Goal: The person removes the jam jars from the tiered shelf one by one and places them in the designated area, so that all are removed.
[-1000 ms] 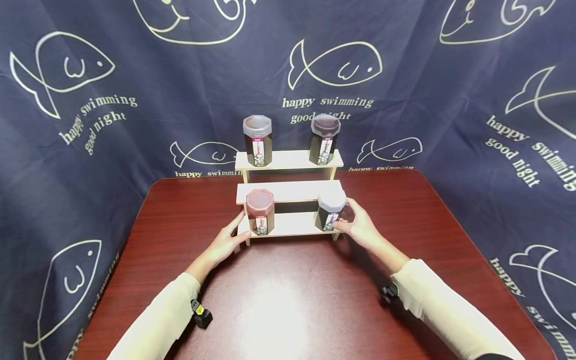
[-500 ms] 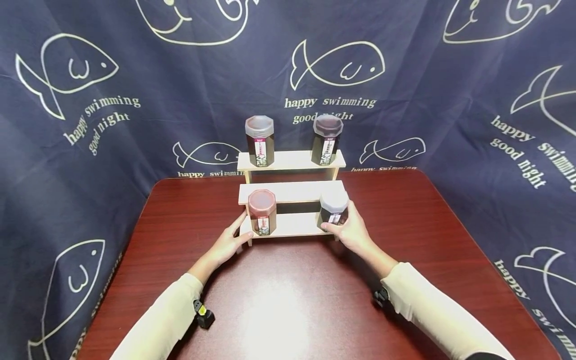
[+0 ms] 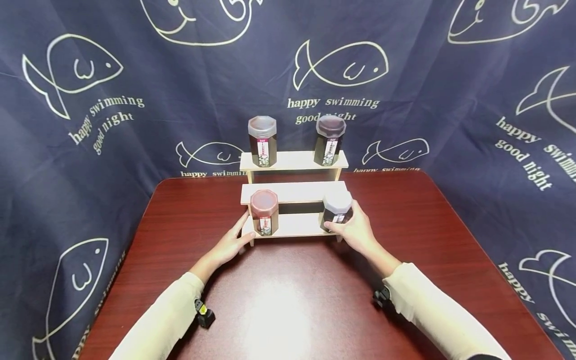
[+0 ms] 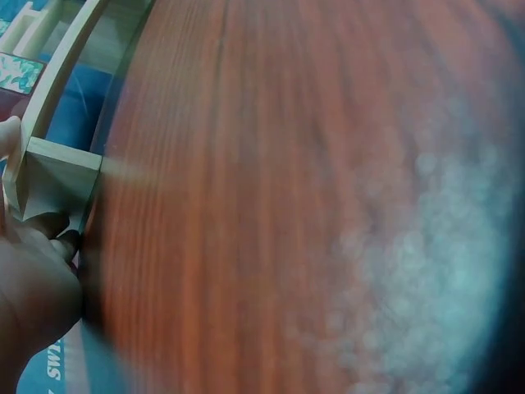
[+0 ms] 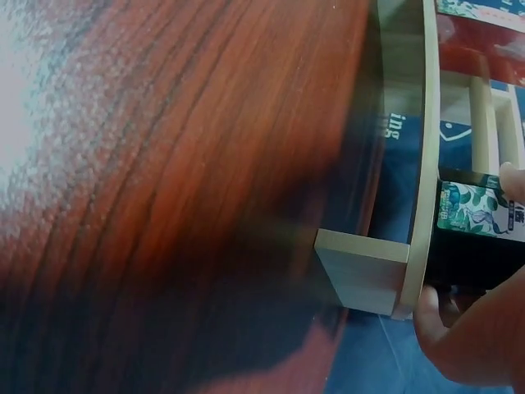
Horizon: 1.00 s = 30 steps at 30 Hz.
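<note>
On a three-step wooden display rack [image 3: 294, 192] stand several octagonal, dark-bodied jars. My right hand [image 3: 357, 230] grips the white-lidded jar [image 3: 333, 217] at the bottom step's right end, thumb across its front and fingers around its right side. In the right wrist view, that jar's leafy label [image 5: 472, 209] shows beside the thumb. My left hand [image 3: 227, 245] holds the bottom step's left end, the thumb at the front edge and other fingers at the side. Just beside it is a jar with a pinkish lid [image 3: 264, 212]. Part of the left fingers is hidden behind the rack.
The top step carries a clear-lidded jar [image 3: 263, 142] at left and a dark-lidded jar [image 3: 330, 140] at right. A reddish wooden table [image 3: 288, 280] lies underneath. Close behind the rack hangs a dark blue fish-print cloth [image 3: 252, 75].
My right thumb has moved leftward across the front of the white-lidded jar, covering part of its label. My left hand keeps its place at the rack. The head view has shifted slightly.
</note>
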{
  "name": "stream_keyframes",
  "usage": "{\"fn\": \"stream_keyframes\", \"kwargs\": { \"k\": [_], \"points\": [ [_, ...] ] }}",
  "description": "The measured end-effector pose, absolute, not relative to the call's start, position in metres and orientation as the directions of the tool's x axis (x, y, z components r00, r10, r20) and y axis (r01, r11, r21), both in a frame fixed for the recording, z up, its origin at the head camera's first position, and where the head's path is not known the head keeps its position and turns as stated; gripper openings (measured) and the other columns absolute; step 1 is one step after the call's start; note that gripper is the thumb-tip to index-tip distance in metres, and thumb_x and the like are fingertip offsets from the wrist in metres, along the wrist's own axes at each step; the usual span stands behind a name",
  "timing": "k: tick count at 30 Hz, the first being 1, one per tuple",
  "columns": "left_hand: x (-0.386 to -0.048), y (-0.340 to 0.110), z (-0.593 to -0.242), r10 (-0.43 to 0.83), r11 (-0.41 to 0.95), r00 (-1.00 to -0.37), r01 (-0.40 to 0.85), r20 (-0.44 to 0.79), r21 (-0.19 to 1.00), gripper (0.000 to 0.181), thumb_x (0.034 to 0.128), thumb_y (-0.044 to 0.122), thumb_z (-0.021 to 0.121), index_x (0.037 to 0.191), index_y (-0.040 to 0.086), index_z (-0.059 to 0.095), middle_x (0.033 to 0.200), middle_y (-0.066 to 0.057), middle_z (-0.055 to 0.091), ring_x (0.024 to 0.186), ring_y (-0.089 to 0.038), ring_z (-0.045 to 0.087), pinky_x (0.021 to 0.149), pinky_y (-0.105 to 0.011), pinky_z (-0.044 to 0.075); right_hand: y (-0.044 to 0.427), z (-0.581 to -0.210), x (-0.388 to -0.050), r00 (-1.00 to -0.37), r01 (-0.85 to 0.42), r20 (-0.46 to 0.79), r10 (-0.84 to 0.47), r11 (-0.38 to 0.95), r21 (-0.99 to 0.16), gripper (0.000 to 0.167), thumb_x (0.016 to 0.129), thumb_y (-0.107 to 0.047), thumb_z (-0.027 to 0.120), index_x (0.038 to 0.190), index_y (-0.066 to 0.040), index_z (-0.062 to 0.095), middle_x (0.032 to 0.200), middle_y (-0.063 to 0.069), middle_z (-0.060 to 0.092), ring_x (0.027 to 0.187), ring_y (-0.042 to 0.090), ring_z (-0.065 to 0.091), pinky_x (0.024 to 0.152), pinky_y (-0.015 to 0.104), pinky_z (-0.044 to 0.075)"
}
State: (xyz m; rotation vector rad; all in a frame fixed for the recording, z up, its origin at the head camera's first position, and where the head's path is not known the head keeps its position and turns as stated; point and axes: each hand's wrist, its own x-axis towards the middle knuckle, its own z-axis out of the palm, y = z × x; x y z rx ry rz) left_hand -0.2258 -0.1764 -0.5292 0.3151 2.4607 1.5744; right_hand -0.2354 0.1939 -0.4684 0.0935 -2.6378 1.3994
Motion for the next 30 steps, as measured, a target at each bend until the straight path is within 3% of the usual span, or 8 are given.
{"fn": "stream_keyframes", "kwargs": {
  "k": [6,12,20,30],
  "points": [
    [-0.226,-0.176,-0.528,0.299,0.41,-0.953,0.075,-0.056,0.909,0.076,0.1029,0.032,0.059,0.164,0.032,0.013,0.141,-0.018,0.049,0.058,-0.02,0.053,0.067,-0.038,0.049,0.202,-0.466,-0.236,-0.983,-0.125,0.177,0.039,0.559,-0.819,0.081,0.07,-0.02,0.094,0.136,-0.003,0.05,0.123,0.017,0.063,0.113,0.032,0.058,0.099,0.045,0.043],
    [-0.226,-0.177,-0.527,0.293,0.416,-0.955,0.082,-0.049,0.906,0.077,0.1028,0.031,0.059,0.164,0.024,0.014,0.148,-0.018,0.042,0.058,-0.02,0.053,0.075,-0.038,0.047,0.215,-0.464,-0.238,-0.978,-0.141,0.202,0.045,0.572,-0.808,0.083,0.07,-0.021,0.094,0.138,-0.003,0.05,0.124,0.018,0.062,0.113,0.033,0.058,0.099,0.046,0.043],
    [-0.225,-0.177,-0.53,0.292,0.398,-0.955,0.065,-0.059,0.915,0.077,0.1026,0.032,0.06,0.164,0.027,0.014,0.134,-0.02,0.054,0.058,-0.02,0.053,0.064,-0.036,0.049,0.236,-0.462,-0.237,-0.973,-0.139,0.222,0.06,0.618,-0.774,0.08,0.07,-0.022,0.094,0.135,-0.003,0.052,0.122,0.019,0.063,0.109,0.033,0.058,0.094,0.046,0.045],
    [-0.226,-0.177,-0.531,0.3,0.383,-0.953,0.076,-0.047,0.921,0.076,0.1028,0.031,0.059,0.164,0.027,0.015,0.134,-0.021,0.052,0.058,-0.019,0.051,0.068,-0.037,0.047,0.258,-0.461,-0.239,-0.969,-0.126,0.231,0.084,0.637,-0.76,0.08,0.072,-0.022,0.093,0.137,-0.003,0.051,0.122,0.019,0.062,0.108,0.032,0.057,0.093,0.045,0.043]
  ]
}}
